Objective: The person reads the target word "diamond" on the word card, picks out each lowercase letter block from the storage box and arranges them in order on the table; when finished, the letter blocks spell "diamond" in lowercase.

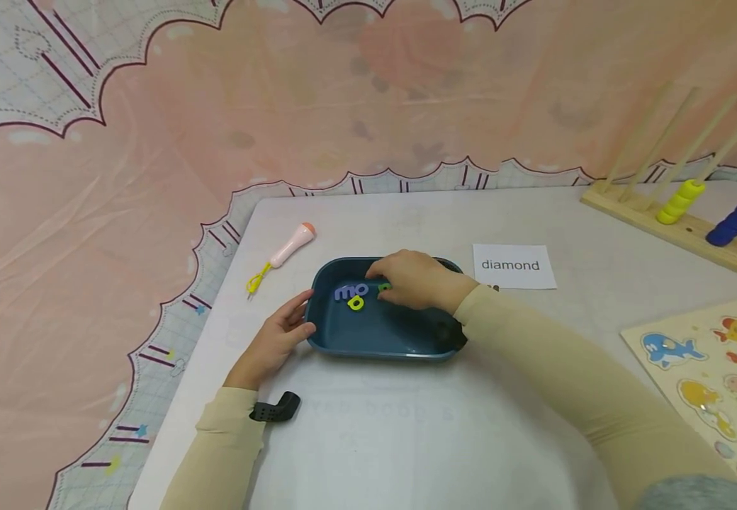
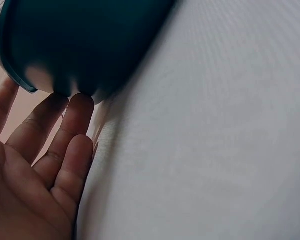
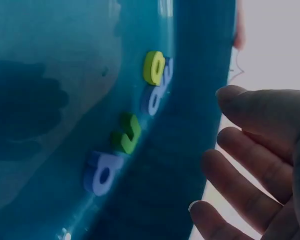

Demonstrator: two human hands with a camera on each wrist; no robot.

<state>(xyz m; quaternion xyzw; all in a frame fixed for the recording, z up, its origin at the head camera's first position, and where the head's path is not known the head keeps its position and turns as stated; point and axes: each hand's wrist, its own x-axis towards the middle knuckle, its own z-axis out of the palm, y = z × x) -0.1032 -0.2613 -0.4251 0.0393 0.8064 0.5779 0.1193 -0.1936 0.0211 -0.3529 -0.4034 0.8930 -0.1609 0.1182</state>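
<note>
A dark blue tray lies on the table, holding several letter pieces. In the head view a purple m and a purple round letter sit above a yellow letter. My left hand rests its fingertips against the tray's left side, fingers loosely extended. Over the tray's back part hangs my right hand, partly hiding a green letter. The right wrist view shows its relaxed fingers holding nothing, with the green letter and another purple letter lying along the tray's edge.
A white card reading "diamond" lies right of the tray. Behind it to the left is a pink pen-like tool with a yellow end. A wooden bead stand and an animal puzzle board occupy the right side.
</note>
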